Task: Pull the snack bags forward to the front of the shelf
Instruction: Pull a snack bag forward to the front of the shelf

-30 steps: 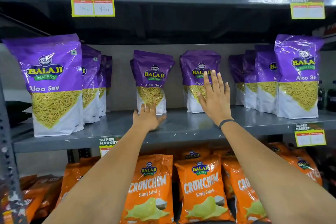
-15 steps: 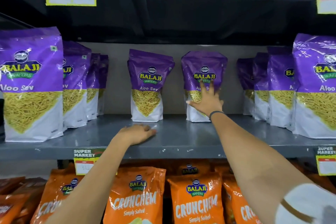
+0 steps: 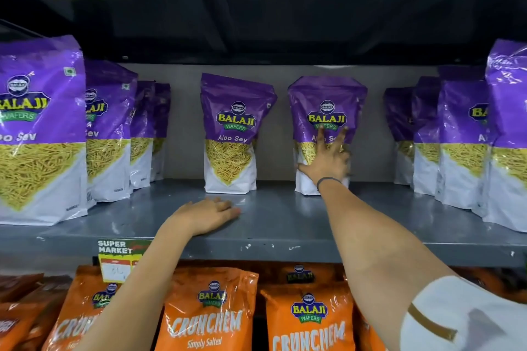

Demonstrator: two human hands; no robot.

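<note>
Two purple Balaji Aloo Sev bags stand upright at the back of the grey shelf (image 3: pixel 285 225): the middle-left bag (image 3: pixel 233 111) and the middle-right bag (image 3: pixel 328 100). My right hand (image 3: pixel 325 159) reaches deep in and lies against the front of the middle-right bag. Its fingers are spread over the yellow window and its thumb is at the bag's left edge. My left hand (image 3: pixel 206 215) rests palm down on the shelf surface near the front edge, in front of the middle-left bag and apart from it.
A row of the same purple bags (image 3: pixel 40 128) stands at the shelf front on the left, another row (image 3: pixel 462 137) on the right. Orange Crunchem bags (image 3: pixel 211 313) fill the shelf below. A price tag (image 3: pixel 114 259) hangs on the shelf edge, and the upper shelf sits low overhead.
The view has moved closer to the shelf. My right hand went from the air in front of the middle-right bag to its front. My left hand stayed flat on the shelf.
</note>
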